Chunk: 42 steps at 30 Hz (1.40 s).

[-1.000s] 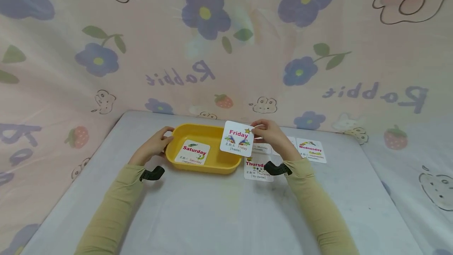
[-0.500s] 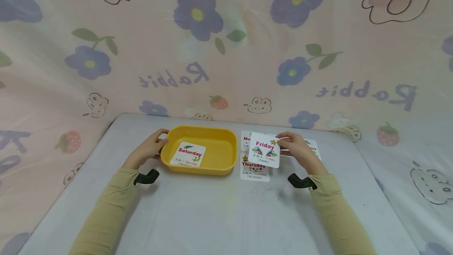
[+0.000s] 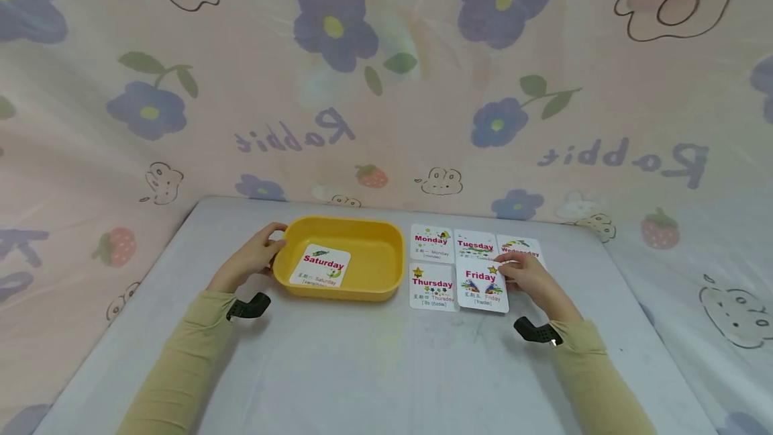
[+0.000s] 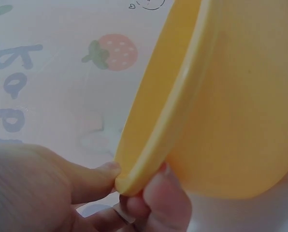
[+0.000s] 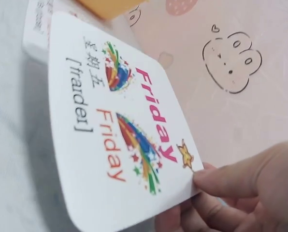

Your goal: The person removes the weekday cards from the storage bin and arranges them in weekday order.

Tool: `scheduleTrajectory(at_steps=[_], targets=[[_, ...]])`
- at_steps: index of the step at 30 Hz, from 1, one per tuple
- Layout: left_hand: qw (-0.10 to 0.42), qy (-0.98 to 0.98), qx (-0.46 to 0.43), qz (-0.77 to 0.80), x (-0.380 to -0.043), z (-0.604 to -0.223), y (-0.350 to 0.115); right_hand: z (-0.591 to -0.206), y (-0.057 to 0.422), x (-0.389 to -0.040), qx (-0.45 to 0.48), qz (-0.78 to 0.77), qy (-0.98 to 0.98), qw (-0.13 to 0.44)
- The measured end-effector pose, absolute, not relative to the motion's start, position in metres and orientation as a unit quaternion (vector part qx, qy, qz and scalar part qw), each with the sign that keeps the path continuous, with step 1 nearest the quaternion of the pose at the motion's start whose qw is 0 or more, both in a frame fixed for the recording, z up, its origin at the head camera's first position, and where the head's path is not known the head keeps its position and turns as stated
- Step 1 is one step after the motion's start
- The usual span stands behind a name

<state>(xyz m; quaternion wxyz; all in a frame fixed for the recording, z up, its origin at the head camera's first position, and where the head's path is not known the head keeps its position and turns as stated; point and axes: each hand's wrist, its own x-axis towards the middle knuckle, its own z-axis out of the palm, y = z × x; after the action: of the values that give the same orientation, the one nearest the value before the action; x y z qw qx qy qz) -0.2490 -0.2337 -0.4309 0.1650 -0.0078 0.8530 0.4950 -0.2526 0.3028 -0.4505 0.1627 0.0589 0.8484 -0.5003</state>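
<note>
My left hand (image 3: 250, 258) pinches the left rim of a yellow plastic tray (image 3: 386, 267), thumb on one side and fingers under the lip in the left wrist view. A Saturday card (image 3: 321, 266) lies inside it. My right hand (image 3: 533, 282) pinches the Friday card (image 5: 120, 130) by its upper right corner, thumb on the printed face. That card is close over the table, right of the Thursday card (image 3: 432, 287), and overlaps the lower edge of the Tuesday card (image 3: 476, 242). The Wednesday card (image 3: 519, 247) is partly covered by my right fingers.
The Monday card (image 3: 431, 242) lies at the left of the upper row, beside Tuesday. A white table (image 3: 362, 368) carries everything. Behind it hangs a pink curtain (image 3: 392, 119) printed with flowers, rabbits and strawberries. Each wrist wears a black band (image 3: 537, 331).
My right hand has carried the Friday card from over the tray's right end, rightward and down to beside Thursday. The left hand keeps its grip on the tray rim.
</note>
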Motion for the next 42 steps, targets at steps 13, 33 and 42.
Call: scheduleTrajectory(at_steps=[13, 33, 42], targets=[[0.161, 0.853, -0.008, 0.497, -0.246, -0.430, -0.233, -0.463, 0.316, -0.248, 0.036, -0.469, 0.871, 0.145], [0.157, 0.854, -0.013, 0.496, -0.250, -0.434, -0.233, -0.463, 0.317, -0.243, 0.025, -0.387, 0.918, 0.079], [0.161, 0.850, -0.010, 0.502, -0.248, -0.434, -0.234, -0.464, 0.311, -0.248, 0.033, -0.373, 0.924, 0.081]])
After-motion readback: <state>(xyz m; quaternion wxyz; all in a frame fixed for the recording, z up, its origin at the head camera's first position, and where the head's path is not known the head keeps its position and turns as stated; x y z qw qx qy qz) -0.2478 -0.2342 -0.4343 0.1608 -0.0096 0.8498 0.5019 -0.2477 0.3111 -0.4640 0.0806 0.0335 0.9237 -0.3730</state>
